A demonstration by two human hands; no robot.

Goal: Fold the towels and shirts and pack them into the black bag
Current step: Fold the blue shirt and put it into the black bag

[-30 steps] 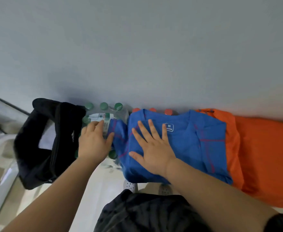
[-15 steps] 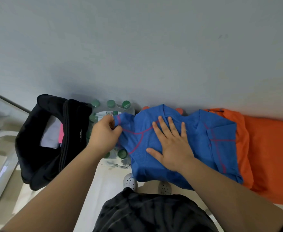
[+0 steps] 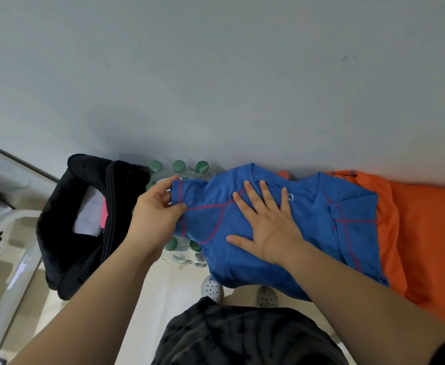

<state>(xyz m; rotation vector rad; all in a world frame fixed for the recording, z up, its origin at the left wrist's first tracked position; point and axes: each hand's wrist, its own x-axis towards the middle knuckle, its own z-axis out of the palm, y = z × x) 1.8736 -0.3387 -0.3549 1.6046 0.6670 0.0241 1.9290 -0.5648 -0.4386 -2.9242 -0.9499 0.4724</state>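
A blue shirt (image 3: 318,227) with red seams lies spread against the grey wall, partly over an orange cloth (image 3: 426,241). My left hand (image 3: 155,209) pinches the shirt's left sleeve, which is folded across the body. My right hand (image 3: 266,222) presses flat on the middle of the shirt with its fingers spread. The black bag (image 3: 66,233) stands open at the left, with white and pink fabric inside.
A shrink-wrapped pack of green-capped bottles (image 3: 179,167) sits under the shirt's left side, next to the bag. A white chair frame (image 3: 13,254) stands at far left. My white perforated shoes (image 3: 212,287) show on the pale floor below.
My left hand left the bottle pack, took the shirt's left sleeve and drew it rightwards over the body. My right hand stayed pressing on the shirt.
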